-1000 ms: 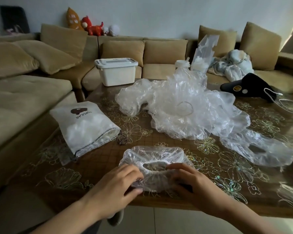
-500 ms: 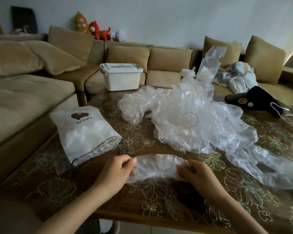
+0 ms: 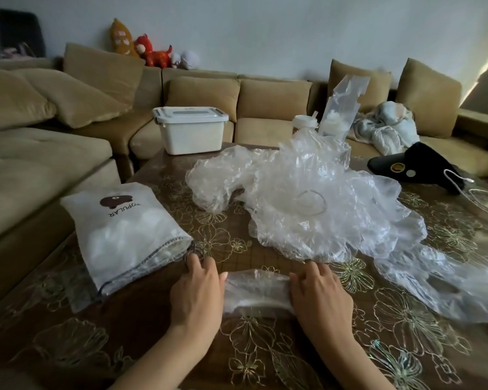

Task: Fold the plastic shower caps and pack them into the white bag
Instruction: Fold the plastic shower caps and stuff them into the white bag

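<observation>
A clear plastic shower cap (image 3: 255, 291), folded into a short flat strip, lies on the table near its front edge. My left hand (image 3: 197, 294) rests palm down at the strip's left end, thumb on the plastic and fingers stretched toward the bag's mouth. Palm down at the right end, my right hand (image 3: 320, 298) covers that end and presses it flat. The white bag (image 3: 124, 232) with a brown logo lies to the left, its drawstring mouth facing my left hand, with plastic showing through it. A loose pile of shower caps (image 3: 307, 204) fills the table's middle.
More crumpled caps (image 3: 440, 280) trail along the right side. A white lidded box (image 3: 190, 130) stands at the far edge of the flowered table (image 3: 110, 342). At the far right lie a black item (image 3: 414, 167) and a white cable (image 3: 479, 198). A sofa surrounds the table.
The cap went from an open round shape to a flattened strip, then a shorter one. Both hands moved away from the table's front edge and closer together, now lying flatter on its ends.
</observation>
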Tool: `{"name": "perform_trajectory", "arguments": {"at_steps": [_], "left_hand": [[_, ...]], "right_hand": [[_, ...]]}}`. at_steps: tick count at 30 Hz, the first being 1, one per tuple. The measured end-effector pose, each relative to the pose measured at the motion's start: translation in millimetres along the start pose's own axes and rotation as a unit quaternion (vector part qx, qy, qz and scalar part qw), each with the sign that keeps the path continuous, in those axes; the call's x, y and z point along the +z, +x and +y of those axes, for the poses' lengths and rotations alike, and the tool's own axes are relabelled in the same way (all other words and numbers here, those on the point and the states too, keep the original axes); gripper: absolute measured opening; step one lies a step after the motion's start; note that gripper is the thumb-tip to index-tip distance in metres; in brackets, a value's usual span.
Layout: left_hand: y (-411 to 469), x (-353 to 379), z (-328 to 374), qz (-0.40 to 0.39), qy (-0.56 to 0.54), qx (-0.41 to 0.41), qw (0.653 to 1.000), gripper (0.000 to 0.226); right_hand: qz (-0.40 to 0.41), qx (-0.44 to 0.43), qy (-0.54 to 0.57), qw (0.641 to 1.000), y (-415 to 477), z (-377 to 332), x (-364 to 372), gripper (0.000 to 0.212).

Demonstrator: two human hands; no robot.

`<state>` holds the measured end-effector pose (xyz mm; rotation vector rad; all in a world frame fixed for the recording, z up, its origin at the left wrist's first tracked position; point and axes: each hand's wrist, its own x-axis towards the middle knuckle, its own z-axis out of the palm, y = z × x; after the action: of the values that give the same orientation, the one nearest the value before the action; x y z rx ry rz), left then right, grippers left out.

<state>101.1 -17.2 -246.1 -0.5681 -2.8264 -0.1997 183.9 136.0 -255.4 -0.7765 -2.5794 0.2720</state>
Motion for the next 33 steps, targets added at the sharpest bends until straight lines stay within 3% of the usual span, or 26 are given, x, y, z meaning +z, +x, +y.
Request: {"name": "perform_trajectory", "arguments": {"at_steps": [2,4,8,10,12,14,16,18,19,22,24,27,29,33], "left_hand": [[6,-3,-4,-0.001,-0.033,0.019,0.999,0.035],[16,-11,-6,-0.012,-0.165,0.017,0.986,0.030],[27,-39,-13,-0.120,-0.484,-0.057,0.865,0.035],[32,-49,-18,-0.145,-0.520,-0.040,0.841,0.034],[34,-59,-24,-0.180,-0.557,-0.009,0.811,0.034],[35,-63,-25,-0.220,-0.566,0.029,0.794,0.038],[32,-64,-24,-0.239,-0.542,0.063,0.803,0.038],[28,-63,-23,-0.243,-0.527,0.087,0.810,0.038],[27,-64,-23,-0.238,-0.524,0.092,0.813,0.036],[32,-64,-31,-0.205,-0.509,0.093,0.831,0.029],[34,-64,-42,-0.176,-0.505,0.087,0.840,0.029],[35,-56,-58,-0.101,-0.506,0.069,0.854,0.031],[36,-52,-63,-0.054,-0.504,0.057,0.860,0.037],[35,-62,-60,-0.058,-0.536,0.061,0.840,0.036]], "right_hand": [[0.018,-0.021,-0.008,1.000,3,5,2,0.020],[-0.020,-0.009,-0.011,1.000,9,11,-4,0.025],[-0.123,-0.027,0.151,0.980,24,23,-40,0.020],[-0.158,-0.038,0.305,0.938,37,16,-69,0.032],[-0.265,-0.089,0.424,0.862,53,2,-86,0.053],[-0.389,-0.127,0.443,0.798,66,-13,-89,0.077],[-0.497,-0.168,0.389,0.757,66,-23,-81,0.096],[-0.586,-0.178,0.314,0.726,65,-34,-68,0.095],[-0.611,-0.190,0.281,0.716,63,-35,-63,0.082],[-0.638,-0.203,0.280,0.688,48,-29,-61,0.006],[-0.650,-0.197,0.297,0.672,40,-21,-54,0.022],[-0.664,-0.184,0.270,0.672,30,-12,-48,0.044],[-0.651,-0.177,0.260,0.690,28,-6,-48,0.038],[-0.626,-0.214,0.168,0.731,44,4,-73,0.023]]}}
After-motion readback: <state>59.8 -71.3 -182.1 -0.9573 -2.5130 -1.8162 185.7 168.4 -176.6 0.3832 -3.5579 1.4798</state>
